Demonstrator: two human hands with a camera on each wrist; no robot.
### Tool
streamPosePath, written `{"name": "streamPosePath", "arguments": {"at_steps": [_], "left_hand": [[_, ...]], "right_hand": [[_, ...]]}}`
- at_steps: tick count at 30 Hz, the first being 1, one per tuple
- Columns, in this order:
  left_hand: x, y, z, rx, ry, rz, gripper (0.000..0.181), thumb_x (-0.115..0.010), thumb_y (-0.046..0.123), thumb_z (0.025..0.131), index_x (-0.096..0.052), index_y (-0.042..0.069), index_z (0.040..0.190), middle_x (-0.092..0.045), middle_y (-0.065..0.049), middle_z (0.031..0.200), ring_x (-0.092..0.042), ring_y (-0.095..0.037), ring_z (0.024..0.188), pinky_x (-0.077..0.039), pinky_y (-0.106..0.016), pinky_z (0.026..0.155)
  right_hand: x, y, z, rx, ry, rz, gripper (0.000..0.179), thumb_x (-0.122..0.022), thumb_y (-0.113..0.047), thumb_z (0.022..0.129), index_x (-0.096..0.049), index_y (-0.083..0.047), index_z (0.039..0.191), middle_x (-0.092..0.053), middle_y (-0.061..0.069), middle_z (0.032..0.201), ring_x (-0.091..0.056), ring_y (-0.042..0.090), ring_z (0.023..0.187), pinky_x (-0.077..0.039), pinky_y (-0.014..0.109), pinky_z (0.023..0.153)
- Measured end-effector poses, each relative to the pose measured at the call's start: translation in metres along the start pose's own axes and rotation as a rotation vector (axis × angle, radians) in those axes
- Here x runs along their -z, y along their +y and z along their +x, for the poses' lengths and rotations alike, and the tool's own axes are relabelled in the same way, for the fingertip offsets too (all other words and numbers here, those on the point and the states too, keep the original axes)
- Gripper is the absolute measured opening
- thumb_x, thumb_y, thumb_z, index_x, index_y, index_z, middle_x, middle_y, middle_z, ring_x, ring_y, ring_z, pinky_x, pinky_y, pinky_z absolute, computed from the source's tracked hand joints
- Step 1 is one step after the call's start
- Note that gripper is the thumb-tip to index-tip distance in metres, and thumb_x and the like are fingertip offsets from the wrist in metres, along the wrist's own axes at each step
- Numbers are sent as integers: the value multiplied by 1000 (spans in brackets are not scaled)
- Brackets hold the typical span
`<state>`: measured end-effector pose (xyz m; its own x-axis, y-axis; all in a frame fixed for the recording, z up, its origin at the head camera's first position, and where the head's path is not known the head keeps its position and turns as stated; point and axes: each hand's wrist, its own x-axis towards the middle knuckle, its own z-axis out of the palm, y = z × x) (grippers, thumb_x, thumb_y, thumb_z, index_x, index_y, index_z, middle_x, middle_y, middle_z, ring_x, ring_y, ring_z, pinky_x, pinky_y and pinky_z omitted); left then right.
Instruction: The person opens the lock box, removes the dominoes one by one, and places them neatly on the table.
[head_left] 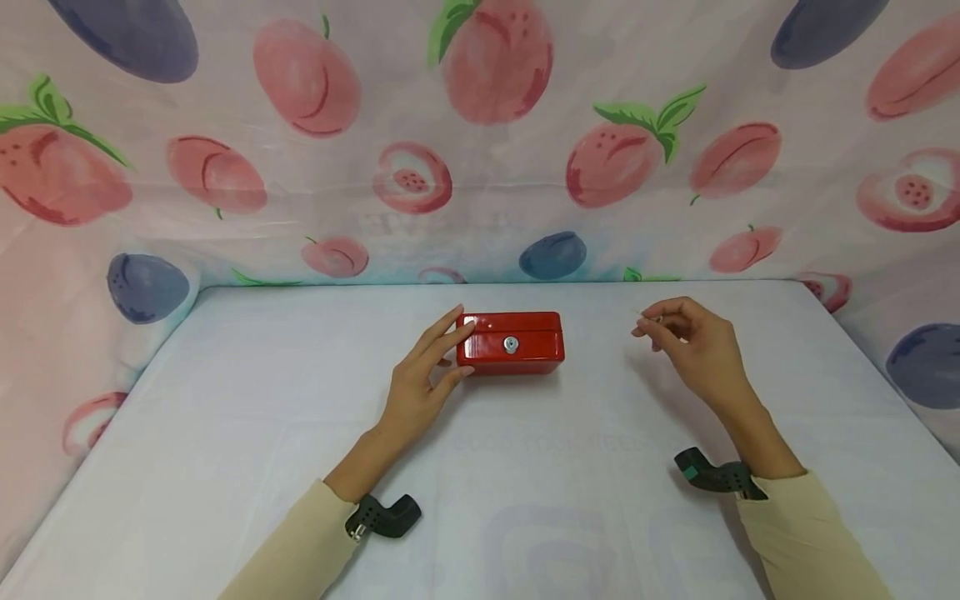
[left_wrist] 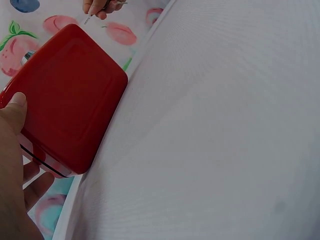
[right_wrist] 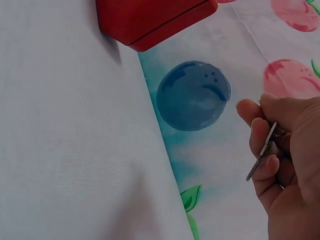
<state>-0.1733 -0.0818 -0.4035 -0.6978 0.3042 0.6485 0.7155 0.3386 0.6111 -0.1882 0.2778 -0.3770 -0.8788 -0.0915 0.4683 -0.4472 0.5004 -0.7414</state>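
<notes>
A red metal box (head_left: 532, 350) with a round silver lock (head_left: 511, 344) sits near the far edge of the white table. My left hand (head_left: 414, 392) grips the box's left end, thumb at the near lower edge and fingers over the upper part. In the left wrist view the thumb (left_wrist: 17, 105) lies on the red face, other fingers round the far side. Off to the right, apart from the box, my right hand (head_left: 701, 346) is raised and holds a small metal key (right_wrist: 262, 150) in its curled fingers. Part of the key is hidden by the fingers.
The white tabletop (head_left: 525, 483) ends behind the box at a fruit-printed cloth (head_left: 510, 192), which hangs along the back and both sides. A black wrist camera sits on each forearm, the left one (head_left: 386, 515) and the right one (head_left: 716, 475), by beige sleeves.
</notes>
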Motion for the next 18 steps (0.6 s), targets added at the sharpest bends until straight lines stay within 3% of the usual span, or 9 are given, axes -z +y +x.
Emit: {"name": "streamPosePath", "arguments": {"at_steps": [4, 9, 13, 18], "left_hand": [[0, -1, 0, 3, -3, -1, 58, -68, 6, 78, -47, 18, 131, -33, 1, 140, -38, -14, 120, -49, -38, 71], [0, -2, 0, -5, 4, 4, 58, -68, 6, 77, -47, 17, 130, -34, 0, 140, -39, -14, 119, -49, -38, 71], [0, -2, 0, -7, 4, 4, 58, -68, 6, 78, -47, 17, 130, -34, 1, 140, -39, -14, 119, -49, -38, 71], [0, -1, 0, -6, 2, 0, 58, -68, 6, 78, -47, 17, 130, -33, 1, 140, -38, -14, 119, -49, -37, 71]], "right_hand": [[0, -2, 0, -4, -44, -69, 22, -61, -16, 85, -61, -14, 107, -66, 1, 84, -53, 13, 67, -36, 17, 50], [0, -27, -1, 3, -147, -177, 26, -52, -11, 90, -56, -15, 116, -61, 2, 92, -53, 13, 75, -44, 16, 60], [-1, -30, -1, -8, -201, -169, 32, -51, -8, 91, -53, -15, 122, -60, 0, 96, -53, 12, 75, -47, 19, 60], [-2, -28, -1, 10, -192, -157, 37, -55, -9, 88, -53, -19, 123, -64, -2, 88, -54, 9, 67, -47, 22, 56]]}}
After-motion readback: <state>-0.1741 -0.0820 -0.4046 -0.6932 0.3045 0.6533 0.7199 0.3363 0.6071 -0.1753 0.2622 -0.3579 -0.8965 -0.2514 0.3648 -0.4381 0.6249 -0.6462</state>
